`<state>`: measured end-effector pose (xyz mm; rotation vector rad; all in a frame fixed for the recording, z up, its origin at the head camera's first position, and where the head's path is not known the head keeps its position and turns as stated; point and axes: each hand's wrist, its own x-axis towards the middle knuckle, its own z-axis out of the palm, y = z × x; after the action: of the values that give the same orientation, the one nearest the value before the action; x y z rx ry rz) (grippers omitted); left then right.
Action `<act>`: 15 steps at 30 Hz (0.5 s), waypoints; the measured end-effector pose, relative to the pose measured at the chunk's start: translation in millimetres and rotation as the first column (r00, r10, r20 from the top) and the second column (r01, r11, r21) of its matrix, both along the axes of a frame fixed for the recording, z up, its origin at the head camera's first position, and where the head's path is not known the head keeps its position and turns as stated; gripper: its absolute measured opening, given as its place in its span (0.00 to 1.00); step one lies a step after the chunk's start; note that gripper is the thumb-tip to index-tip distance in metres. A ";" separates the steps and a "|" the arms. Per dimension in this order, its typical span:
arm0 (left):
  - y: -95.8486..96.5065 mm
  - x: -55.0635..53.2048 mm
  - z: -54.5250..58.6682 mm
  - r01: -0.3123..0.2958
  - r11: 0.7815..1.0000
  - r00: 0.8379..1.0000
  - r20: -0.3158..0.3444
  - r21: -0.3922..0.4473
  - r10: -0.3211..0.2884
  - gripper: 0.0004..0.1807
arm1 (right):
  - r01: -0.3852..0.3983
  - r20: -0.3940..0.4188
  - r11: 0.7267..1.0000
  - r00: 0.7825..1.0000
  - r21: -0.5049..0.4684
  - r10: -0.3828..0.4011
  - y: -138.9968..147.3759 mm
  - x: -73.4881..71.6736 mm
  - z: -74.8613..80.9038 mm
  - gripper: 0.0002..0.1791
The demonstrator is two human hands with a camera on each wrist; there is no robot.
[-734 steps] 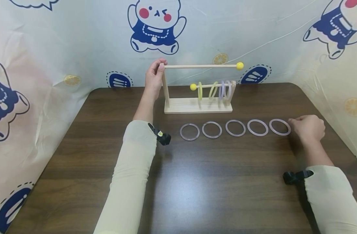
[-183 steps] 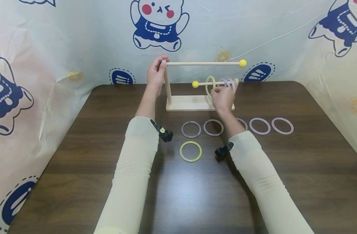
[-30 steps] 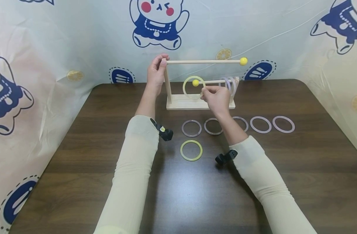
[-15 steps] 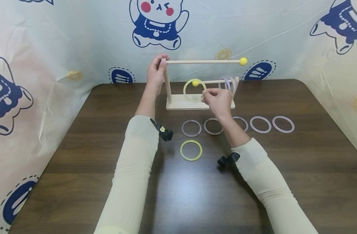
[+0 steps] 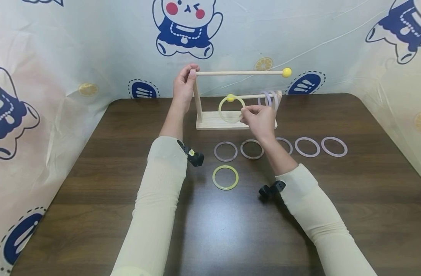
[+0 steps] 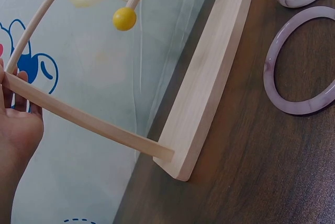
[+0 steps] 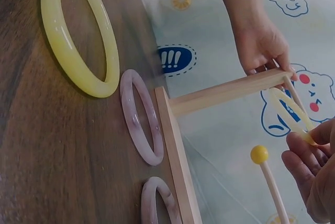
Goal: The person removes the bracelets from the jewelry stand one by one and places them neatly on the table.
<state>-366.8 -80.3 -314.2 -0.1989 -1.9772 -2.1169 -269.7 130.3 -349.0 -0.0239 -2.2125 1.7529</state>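
At the left end of a wooden bangle stand (image 5: 210,120), my left hand (image 5: 184,88) grips the top of its tall post. My right hand (image 5: 260,120) pinches a pale yellow bangle (image 5: 220,110) between thumb and fingers, in front of the lower rod's yellow ball (image 5: 230,98). From the right wrist view, this bangle (image 7: 285,100) is off the rod, apart from the ball (image 7: 259,154). Lavender bangles (image 5: 275,102) hang at the right end of the lower rod. On the table lies another yellow bangle (image 5: 225,188), nearer me.
A row of several pale purple bangles (image 5: 225,160) lies before the stand, partly covered by my right forearm. The upper rod (image 5: 241,73) carries no bangle and ends in a yellow ball (image 5: 287,72). A printed curtain (image 5: 120,46) hangs behind the brown table (image 5: 110,184).
One yellow bangle has gone from the lower rod to the table. My right hand has drawn the other off that rod, then moved it slightly down and right. The left hand stays put.
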 end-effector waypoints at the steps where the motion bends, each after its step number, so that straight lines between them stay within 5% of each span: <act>1: 0.1 -0.1 0.0 0.000 1.000 1.000 -0.006 -0.002 0.000 0.14 | -0.002 0.003 1.000 1.000 0.004 0.002 0.7 0.0 -0.1 0.10; 15: 0.1 -1.4 -1.2 -0.003 1.000 1.000 -0.002 0.008 0.003 0.14 | -0.067 0.094 0.998 0.993 -0.002 0.067 12.7 0.3 -2.2 0.10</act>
<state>-368.2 -80.3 -315.4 -0.1960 -1.9669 -2.1212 -269.3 143.0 -351.3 -0.0335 -2.3059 1.8212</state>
